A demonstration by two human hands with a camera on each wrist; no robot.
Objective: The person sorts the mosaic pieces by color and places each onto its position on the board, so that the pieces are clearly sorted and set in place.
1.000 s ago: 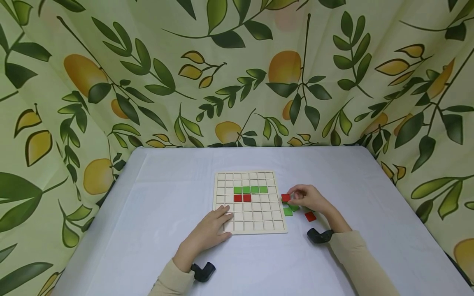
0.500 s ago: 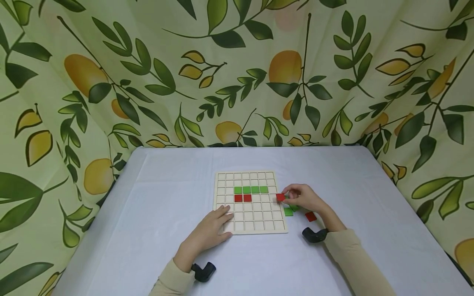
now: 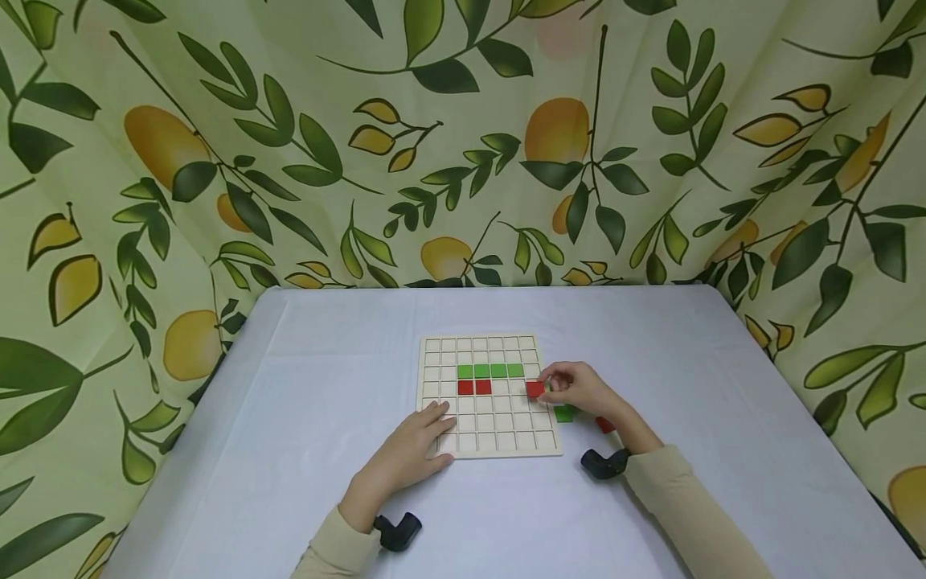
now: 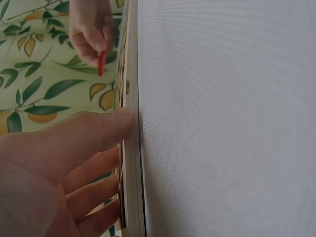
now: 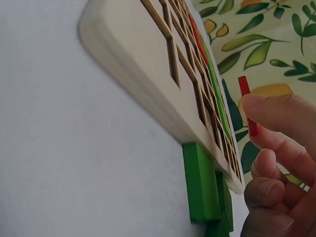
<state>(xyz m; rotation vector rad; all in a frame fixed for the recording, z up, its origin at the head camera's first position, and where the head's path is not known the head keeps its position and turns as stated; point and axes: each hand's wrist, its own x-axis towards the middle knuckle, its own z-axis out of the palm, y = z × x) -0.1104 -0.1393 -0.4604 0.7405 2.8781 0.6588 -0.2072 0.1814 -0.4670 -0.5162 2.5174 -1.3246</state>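
Observation:
A wooden grid board (image 3: pixel 499 424) lies on the white-covered table. Its cells hold a row of several green tiles (image 3: pixel 499 371), with two red tiles (image 3: pixel 466 388) in the row below. My right hand (image 3: pixel 584 392) pinches another red square tile (image 3: pixel 534 390) between thumb and index finger, above the board's right side. In the right wrist view that red tile (image 5: pixel 243 85) is seen edge-on, apart from the board. My left hand (image 3: pixel 405 446) rests on the board's near left corner with fingers extended; the left wrist view shows the thumb (image 4: pixel 106 129) against the board's edge.
Beside the board's right edge lie loose green tiles (image 3: pixel 563 413), partly hidden under my right hand. A loose red tile (image 3: pixel 604 425) sits further right, half covered by the wrist. A leaf-patterned curtain (image 3: pixel 463 161) hangs behind the table.
My right hand has carried the pinched red tile leftward, from beside the board to above its right columns. The left hand has stayed in place.

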